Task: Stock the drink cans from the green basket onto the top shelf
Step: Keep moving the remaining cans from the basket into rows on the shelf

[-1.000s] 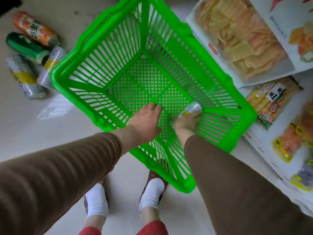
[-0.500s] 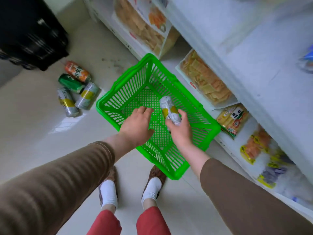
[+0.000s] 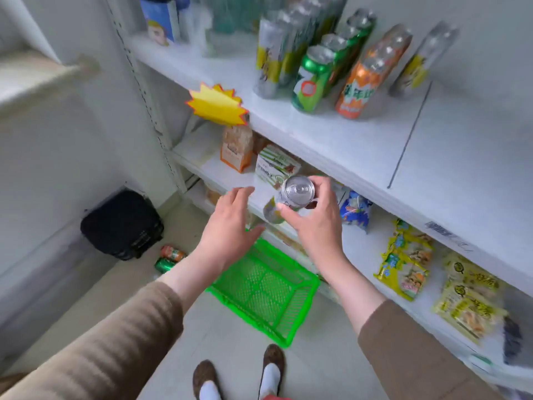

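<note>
My right hand [image 3: 315, 223] grips a silver and yellow drink can [image 3: 291, 196] upright, its top facing me, in front of the middle shelves. Just left of the can, my left hand [image 3: 230, 229] hovers with fingers spread and holds nothing. The green basket [image 3: 265, 290] sits on the floor below my hands, and no cans show inside it. On the white top shelf [image 3: 346, 140] stand rows of cans: silver-yellow ones [image 3: 271, 59], green ones [image 3: 313, 79], orange ones [image 3: 363, 88] and another silver row [image 3: 418, 62].
An orange can [image 3: 172, 252] and a green can [image 3: 164, 264] lie on the floor left of the basket, beside a black bin [image 3: 122, 225]. Snack bags [image 3: 406, 269] fill the lower shelves. A yellow starburst tag [image 3: 216, 103] sticks out from the top shelf edge.
My right hand lifted the can out of the basket and raised it to shelf height. My view swung up from the floor to the shelves, and my left hand rose alongside.
</note>
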A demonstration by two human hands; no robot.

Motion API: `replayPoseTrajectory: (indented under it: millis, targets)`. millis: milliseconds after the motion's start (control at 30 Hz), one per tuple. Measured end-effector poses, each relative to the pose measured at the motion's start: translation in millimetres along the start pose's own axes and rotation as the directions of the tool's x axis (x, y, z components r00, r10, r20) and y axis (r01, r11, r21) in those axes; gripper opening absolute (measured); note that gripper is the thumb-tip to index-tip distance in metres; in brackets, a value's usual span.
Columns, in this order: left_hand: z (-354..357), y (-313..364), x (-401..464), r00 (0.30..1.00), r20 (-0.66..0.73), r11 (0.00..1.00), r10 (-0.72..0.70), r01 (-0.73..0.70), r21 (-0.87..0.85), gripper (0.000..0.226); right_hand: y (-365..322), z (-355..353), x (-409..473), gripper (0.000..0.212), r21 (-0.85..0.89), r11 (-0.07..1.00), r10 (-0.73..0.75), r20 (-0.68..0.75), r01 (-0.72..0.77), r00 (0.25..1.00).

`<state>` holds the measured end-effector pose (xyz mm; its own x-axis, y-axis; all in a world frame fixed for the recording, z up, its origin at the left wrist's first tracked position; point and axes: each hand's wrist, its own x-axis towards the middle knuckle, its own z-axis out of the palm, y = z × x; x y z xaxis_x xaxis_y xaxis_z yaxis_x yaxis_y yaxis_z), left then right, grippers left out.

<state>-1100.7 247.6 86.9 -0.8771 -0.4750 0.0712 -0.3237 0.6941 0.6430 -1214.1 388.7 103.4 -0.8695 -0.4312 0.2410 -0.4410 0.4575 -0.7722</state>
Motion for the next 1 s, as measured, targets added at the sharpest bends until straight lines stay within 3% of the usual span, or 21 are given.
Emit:
replayPoseTrajectory:
  millis: [200,367,700,1000]
  targets:
    - [-66.6,64.8,10.9,0.987,-0.053,0.988,0.154,-0.153,0.022,0.076,-69.9,-64.9,15.6,0.057,0.063,0.997,-0.03,-0.101,0.037,0.994]
    - [-83.2,101.1,32.8,0.975,-0.045,0.975,0.22,-0.218,0.042,0.075,-84.9,-107.2,42.7,0.056,0.063,0.997,-0.023,-0.17,0.034,0.985]
    - [-34.7,157.4,102.5,0.97,0.047,0.969,0.241,-0.242,0.042,0.075,-31.6,-158.0,127.6,0.051,0.056,0.993,0.108,-0.179,-0.099,0.978]
    - [24.4,197.7,164.0,0.983,0.107,0.988,0.147,-0.15,0.021,0.078,29.3,-170.0,208.2,0.057,0.049,0.985,0.171,-0.12,-0.166,0.978]
